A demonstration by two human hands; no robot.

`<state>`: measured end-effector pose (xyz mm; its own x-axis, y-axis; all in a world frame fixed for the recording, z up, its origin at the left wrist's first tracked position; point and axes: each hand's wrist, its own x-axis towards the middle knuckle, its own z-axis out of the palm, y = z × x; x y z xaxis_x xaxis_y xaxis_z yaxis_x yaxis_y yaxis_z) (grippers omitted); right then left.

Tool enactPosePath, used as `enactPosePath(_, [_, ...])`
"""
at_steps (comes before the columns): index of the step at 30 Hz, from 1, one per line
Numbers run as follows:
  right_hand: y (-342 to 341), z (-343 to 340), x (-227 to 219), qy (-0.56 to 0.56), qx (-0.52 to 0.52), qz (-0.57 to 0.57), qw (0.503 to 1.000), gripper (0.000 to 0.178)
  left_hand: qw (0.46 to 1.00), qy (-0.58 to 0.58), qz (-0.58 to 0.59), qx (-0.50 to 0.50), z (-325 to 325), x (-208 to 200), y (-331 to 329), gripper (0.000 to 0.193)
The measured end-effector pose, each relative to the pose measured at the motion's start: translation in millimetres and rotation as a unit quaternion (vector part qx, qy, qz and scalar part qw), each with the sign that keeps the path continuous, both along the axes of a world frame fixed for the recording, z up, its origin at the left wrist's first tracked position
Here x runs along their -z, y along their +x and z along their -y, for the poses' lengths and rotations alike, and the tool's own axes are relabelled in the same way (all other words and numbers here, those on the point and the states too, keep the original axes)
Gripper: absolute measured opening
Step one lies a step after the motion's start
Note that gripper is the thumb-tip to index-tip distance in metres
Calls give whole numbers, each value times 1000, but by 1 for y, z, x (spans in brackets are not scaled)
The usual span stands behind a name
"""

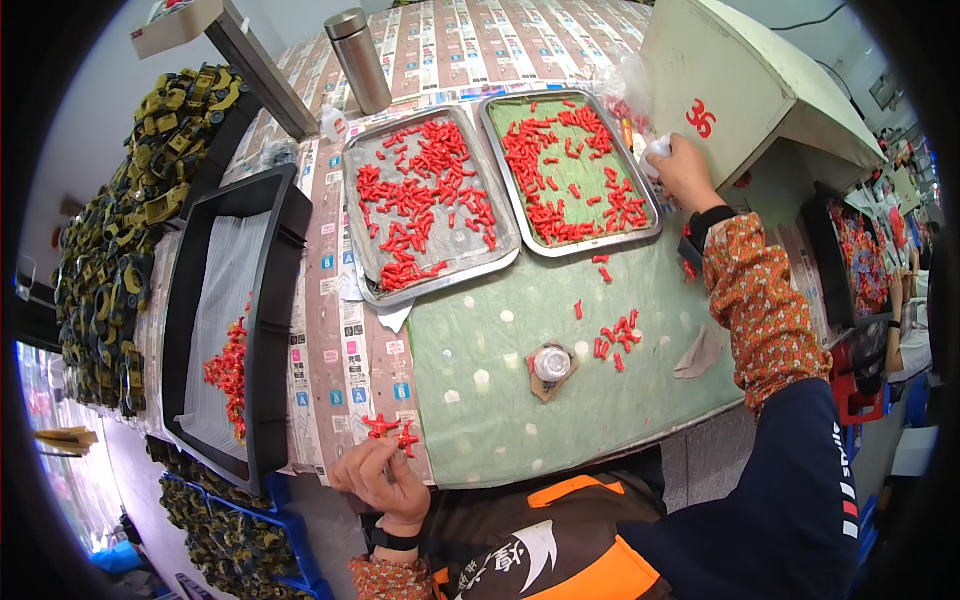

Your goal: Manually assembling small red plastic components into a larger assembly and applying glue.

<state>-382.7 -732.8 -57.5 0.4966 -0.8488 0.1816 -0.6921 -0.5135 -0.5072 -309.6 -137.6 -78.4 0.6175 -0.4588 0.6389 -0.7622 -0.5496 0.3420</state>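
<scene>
My left hand is at the table's front edge, its fingertips pinched on a small red plastic figure. Another red figure lies just beyond those fingertips. Stretched out to the far right, my right hand is closed round a small white bottle, mostly covered by the fingers. Beside it stands a metal tray lined in green, with many loose red pieces in it. Loose red pieces also lie on the green cloth, near a small clear cup on a brown pad.
A second metal tray of red pieces stands left of the first. On the left, a black bin holds red pieces on white lining, by piled olive toy vehicles. A steel flask stands behind; a cream box rises at right.
</scene>
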Motion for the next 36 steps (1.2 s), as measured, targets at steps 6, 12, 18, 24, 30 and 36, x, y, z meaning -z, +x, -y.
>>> enactPosePath(6, [-15,-14,-18,106,8,49,993,41,1000,1,4,4,5,-1,1,6])
enactPosePath(12, [-82,-67,-80,-73,-126,14,989,26,999,-47,-2,-1,2,7,2,8])
enactPosePath(18, [-151,-94,-71,34,-141,-9,989,12,999,-34,-13,17,-10,11,1,14])
enactPosePath(24, [-139,-117,-41,-33,-188,-29,981,17,996,-80,-14,24,-6,3,-7,8])
enactPosePath(30, [-144,-104,-27,-99,-202,-42,973,20,988,-124,-63,63,6,-27,-36,9])
enactPosePath(36, [-154,-166,-71,193,-209,113,952,22,919,-165,-251,254,39,-60,-71,14])
